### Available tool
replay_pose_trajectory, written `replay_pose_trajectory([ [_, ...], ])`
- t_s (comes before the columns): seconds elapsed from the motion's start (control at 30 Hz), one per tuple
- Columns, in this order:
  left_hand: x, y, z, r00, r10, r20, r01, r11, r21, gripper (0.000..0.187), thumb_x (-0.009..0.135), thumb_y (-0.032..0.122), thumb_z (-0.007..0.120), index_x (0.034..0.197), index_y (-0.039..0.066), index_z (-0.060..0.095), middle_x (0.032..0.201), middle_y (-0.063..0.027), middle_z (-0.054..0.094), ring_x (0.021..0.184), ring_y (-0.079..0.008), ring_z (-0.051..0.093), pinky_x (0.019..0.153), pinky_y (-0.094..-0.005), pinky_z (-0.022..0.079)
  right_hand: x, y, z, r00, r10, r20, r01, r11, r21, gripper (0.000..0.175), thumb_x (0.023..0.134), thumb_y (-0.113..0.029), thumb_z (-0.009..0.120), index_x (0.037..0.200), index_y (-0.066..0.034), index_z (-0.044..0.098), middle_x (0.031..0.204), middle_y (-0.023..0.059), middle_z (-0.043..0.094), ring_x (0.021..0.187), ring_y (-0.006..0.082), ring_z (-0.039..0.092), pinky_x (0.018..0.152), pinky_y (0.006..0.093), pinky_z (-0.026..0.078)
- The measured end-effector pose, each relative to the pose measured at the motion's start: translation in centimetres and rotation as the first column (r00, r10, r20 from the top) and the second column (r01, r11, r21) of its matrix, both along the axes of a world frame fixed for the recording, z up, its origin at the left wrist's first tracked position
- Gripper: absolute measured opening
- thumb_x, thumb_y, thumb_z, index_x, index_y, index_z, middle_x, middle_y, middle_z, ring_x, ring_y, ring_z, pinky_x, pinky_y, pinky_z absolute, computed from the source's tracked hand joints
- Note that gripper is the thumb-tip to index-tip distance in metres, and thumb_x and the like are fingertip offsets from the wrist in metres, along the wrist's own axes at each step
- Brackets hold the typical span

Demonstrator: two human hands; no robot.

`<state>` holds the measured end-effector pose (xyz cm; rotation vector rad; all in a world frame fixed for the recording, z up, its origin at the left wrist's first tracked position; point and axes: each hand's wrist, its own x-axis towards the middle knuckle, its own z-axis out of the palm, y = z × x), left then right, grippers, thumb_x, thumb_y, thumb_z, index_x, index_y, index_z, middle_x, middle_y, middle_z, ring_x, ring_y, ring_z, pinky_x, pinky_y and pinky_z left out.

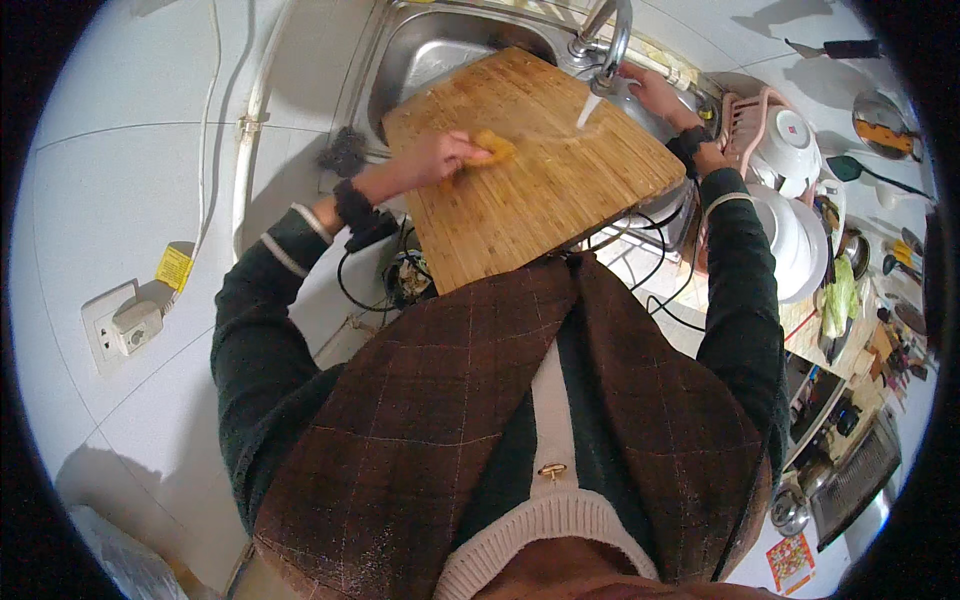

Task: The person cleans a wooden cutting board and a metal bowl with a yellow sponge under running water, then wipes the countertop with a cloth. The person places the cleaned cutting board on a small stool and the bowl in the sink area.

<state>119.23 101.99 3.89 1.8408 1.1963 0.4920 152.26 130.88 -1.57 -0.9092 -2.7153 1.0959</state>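
Observation:
A large bamboo cutting board (540,180) lies slanted across the sink, its near edge by my body. My left hand (446,156) presses a yellow sponge or cloth (493,148) onto its upper face, left of the middle. Water (589,109) runs from the chrome faucet (619,45) onto the board's far right part, leaving the wood wet. Past the board's right edge, my right hand (652,91) reaches close beside the faucet spout, over the right side of the sink. Its fingertips are partly hidden, so whether they grip anything does not show.
The stainless steel sink basin (427,60) shows behind the board. At right, a pink dish rack (742,124) holds white bowls (787,142) and plates (795,240). Black cables (660,262) hang near my right sleeve. A wall socket with a plug (135,328) is at left.

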Motion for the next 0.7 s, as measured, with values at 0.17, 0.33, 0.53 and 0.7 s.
replay_pose_trajectory([
  [0.17, -7.3, 4.0, -9.5, 0.943, 0.218, -0.251, -0.203, 0.976, 0.083, 0.025, 0.076, 0.017, 0.059, 0.099, 0.008, 0.065, 0.082, -0.0147, 0.063, 0.075, -0.0295, 0.061, 0.066, -0.0361, 0.047, -0.3, -0.1, 1.0, 0.999, 0.015, 0.038, -0.013, 0.999, -0.031, 0.069, 0.068, 0.012, 0.043, 0.134, -0.0079, 0.039, 0.127, 0.013, 0.052, 0.113, 0.0234, 0.053, 0.098, 0.0348, 0.039],
  [0.33, -8.4, 4.7, -6.8, 0.898, 0.247, -0.364, -0.214, 0.968, 0.128, 0.014, 0.069, 0.016, 0.062, 0.068, 0.002, 0.06, 0.066, -0.0197, 0.058, 0.062, -0.0372, 0.055, 0.055, -0.0421, 0.042, -0.1, 0.1, 0.4, 0.998, 0.031, 0.063, -0.033, 0.999, 0.035, 0.066, 0.071, 0.01, 0.044, 0.134, -0.0081, 0.039, 0.127, 0.0128, 0.053, 0.114, 0.0242, 0.053, 0.099, 0.0341, 0.038],
  [0.53, -5.3, -1.5, -3.4, 0.867, -0.015, -0.498, -0.101, 0.974, -0.205, 0.037, 0.07, 0.007, 0.057, 0.107, 0.008, 0.059, 0.102, -0.021, 0.059, 0.105, -0.0355, 0.052, 0.089, -0.0384, 0.041, 0.2, 0.6, -1.6, 1.0, -0.008, 0.002, 0.008, 0.999, -0.031, 0.059, 0.076, 0.008, 0.047, 0.132, -0.0089, 0.043, 0.131, 0.0117, 0.048, 0.122, 0.024, 0.045, 0.102, 0.0329, 0.033],
  [0.7, -9.6, 2.0, -9.2, 0.887, 0.246, -0.392, -0.22, 0.969, 0.11, 0.019, 0.066, 0.013, 0.06, 0.08, 0.0, 0.061, 0.075, -0.0213, 0.06, 0.075, -0.0392, 0.058, 0.066, -0.0446, 0.047, 0.4, 1.2, -2.0, 0.997, -0.009, 0.071, 0.011, 1.0, -0.025, 0.06, 0.078, 0.009, 0.046, 0.134, -0.0112, 0.04, 0.132, 0.0092, 0.048, 0.123, 0.0221, 0.044, 0.103, 0.0326, 0.032],
])
